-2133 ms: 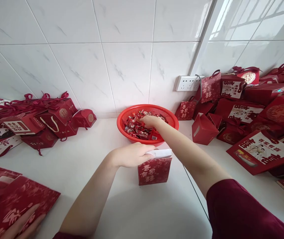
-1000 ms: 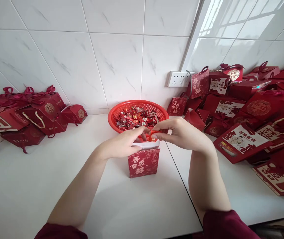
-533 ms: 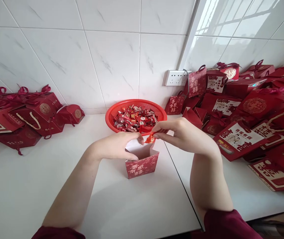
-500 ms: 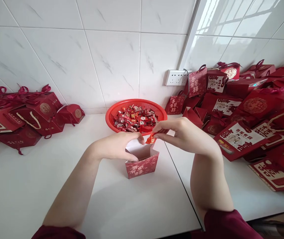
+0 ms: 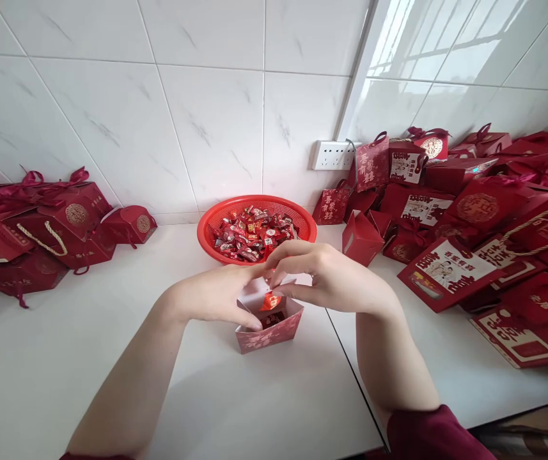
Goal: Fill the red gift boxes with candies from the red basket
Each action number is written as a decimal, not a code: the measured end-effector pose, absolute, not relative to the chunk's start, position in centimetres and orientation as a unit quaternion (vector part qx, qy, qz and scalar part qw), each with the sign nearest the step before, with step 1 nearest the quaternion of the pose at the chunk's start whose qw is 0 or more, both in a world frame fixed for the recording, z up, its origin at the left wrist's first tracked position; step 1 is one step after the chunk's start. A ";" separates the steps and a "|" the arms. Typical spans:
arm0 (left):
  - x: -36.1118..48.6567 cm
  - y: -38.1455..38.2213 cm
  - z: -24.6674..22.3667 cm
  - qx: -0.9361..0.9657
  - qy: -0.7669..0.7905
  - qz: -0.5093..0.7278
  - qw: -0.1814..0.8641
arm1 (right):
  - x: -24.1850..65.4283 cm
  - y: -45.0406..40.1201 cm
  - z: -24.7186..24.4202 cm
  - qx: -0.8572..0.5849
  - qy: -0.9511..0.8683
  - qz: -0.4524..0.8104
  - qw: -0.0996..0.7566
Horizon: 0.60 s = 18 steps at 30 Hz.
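Note:
A small red gift box (image 5: 270, 338), printed with a pale pattern, stands on the white table with its top open. My left hand (image 5: 213, 295) grips its left side, thumb at the near rim and fingers toward the back. Over the opening, my right hand (image 5: 321, 275) pinches an orange-red wrapped candy (image 5: 270, 301) between thumb and fingers. Dark red wrapped pieces (image 5: 274, 319) show inside the box. Just behind stands a red plastic basket (image 5: 201, 231) holding many wrapped candies (image 5: 249, 233).
Red gift boxes with ribbons (image 5: 77, 217) are stacked at the left. A larger heap of red boxes (image 5: 475, 207) fills the right side, with an open box (image 5: 362, 233) at its near edge. A power strip (image 5: 334, 155) is on the tiled wall (image 5: 206, 128).
My right hand has moved left and down with the candy, from the box's back edge to over its opening. The view has tilted slightly, and wrapped pieces now show inside the box.

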<state>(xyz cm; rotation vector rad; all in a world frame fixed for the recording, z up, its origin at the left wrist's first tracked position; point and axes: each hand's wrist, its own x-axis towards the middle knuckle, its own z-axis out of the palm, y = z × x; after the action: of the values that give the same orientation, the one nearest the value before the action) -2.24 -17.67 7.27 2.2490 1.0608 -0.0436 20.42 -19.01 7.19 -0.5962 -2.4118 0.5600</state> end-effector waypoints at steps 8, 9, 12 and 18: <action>-2.1 -18.3 7.8 0.872 0.360 -0.016 0.331 | 21.4 -13.7 7.5 -0.363 -0.851 0.137 0.353; -2.3 -18.2 7.7 0.875 0.356 -0.015 0.329 | 21.2 -11.7 7.4 -0.413 -0.839 0.128 0.330; -2.7 -17.9 7.4 0.876 0.361 -0.016 0.320 | 20.0 -5.1 7.0 -0.514 -0.827 0.129 0.186; -2.3 -18.1 6.9 0.885 0.317 0.007 0.341 | 15.7 3.3 5.1 -0.527 -0.835 0.153 0.036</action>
<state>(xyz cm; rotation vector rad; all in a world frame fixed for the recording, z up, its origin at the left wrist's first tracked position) -2.32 -18.14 6.89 2.3025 0.8258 0.0170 15.70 3.29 5.12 -1.6201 -2.5650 0.4685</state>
